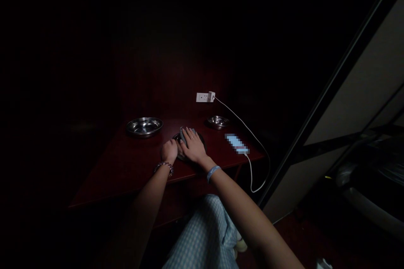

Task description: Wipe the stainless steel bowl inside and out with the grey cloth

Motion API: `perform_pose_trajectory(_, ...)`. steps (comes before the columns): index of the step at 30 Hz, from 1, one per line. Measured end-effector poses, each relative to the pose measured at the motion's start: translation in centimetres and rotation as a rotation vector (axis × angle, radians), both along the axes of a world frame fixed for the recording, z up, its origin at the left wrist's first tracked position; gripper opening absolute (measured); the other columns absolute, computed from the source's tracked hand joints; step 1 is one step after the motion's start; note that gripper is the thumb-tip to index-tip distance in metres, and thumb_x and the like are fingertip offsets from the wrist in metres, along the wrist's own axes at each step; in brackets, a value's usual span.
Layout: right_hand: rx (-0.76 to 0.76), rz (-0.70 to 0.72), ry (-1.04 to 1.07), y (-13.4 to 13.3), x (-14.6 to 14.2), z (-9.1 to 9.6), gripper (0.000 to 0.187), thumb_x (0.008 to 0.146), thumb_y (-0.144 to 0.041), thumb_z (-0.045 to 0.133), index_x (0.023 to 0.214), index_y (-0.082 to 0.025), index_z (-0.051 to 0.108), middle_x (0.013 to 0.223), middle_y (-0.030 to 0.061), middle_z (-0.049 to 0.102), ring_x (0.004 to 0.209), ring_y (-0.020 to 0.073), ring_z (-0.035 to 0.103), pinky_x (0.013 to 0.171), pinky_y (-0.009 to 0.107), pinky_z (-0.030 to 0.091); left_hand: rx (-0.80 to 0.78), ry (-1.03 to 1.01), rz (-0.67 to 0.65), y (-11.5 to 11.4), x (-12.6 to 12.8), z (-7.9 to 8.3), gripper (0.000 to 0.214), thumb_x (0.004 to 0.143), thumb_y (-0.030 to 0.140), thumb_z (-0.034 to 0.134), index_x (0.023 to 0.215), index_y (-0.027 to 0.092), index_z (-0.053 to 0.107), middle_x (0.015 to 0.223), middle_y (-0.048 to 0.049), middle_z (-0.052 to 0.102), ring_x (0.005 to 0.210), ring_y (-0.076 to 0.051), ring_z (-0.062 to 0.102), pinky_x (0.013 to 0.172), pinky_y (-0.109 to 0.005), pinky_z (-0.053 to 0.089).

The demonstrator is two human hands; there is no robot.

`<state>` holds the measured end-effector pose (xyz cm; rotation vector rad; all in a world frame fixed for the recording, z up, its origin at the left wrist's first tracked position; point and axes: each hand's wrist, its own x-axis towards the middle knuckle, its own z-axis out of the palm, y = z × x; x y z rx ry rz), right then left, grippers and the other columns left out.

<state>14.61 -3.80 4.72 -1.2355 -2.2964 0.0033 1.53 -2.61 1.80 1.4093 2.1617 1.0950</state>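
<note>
On the near side of the dark-red worktop (126, 172), the curled left hand's grip (169, 151) holds a round, shiny metal dish (204, 142), seemingly steadying it while the flat, open right hand (193, 148) covers grey cloth (183, 135) inside.

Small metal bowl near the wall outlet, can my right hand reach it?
Probably yes: your right hand rests on a grey item, but nothing visible blocks its way to the small bowl.

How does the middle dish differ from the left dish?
The left hand is at the middle dish's rim; the left dish is untouched. The middle dish has a grey cloth under the right hand; the left dish has none. Both are on the table.
</note>
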Motion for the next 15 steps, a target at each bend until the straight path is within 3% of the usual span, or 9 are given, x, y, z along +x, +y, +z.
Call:
perform_pose_trajectory(7,-0.039,-0.102,0.078,2.2,2.6,-0.7,0.058,0.109,-0.034,0.038,0.164,-0.018,0.046,0.172,0.0119,0.041,0.163,0.0256,0.035,0.134,0.049,0.027,0.012,-0.041,0.035,0.1,0.2,-0.1,0.054,0.107,0.024,0.030,0.107,0.003,0.080,0.112,-0.0311,0.077,0.108,-0.034,0.076,0.087,-0.038,0.053)
perform_pose_trajectory(12,-0.070,-0.210,0.086,2.2,3.1,-0.9,0.060,0.109,-0.031,0.037,0.165,-0.011,0.043,0.173,0.0169,0.037,0.163,0.0298,0.034,0.133,0.051,0.027,0.015,-0.014,0.022,0.2,0.2,-0.2,0.054,0.107,0.022,0.029,0.106,0.002,0.080,0.112,-0.0308,0.078,0.108,-0.035,0.077,0.087,-0.038,0.054)
perform_pose_trajectory(15,-0.004,-0.206,0.076,1.1,2.3,-1.0,0.060,0.109,-0.031,0.035,0.164,-0.008,0.043,0.172,0.0199,0.039,0.162,0.0311,0.035,0.133,0.053,0.026,0.040,0.073,0.009,0.3,0.1,-0.3,0.052,0.106,0.019,0.030,0.104,0.003,0.080,0.110,-0.0293,0.078,0.105,-0.033,0.078,0.085,-0.036,0.054)
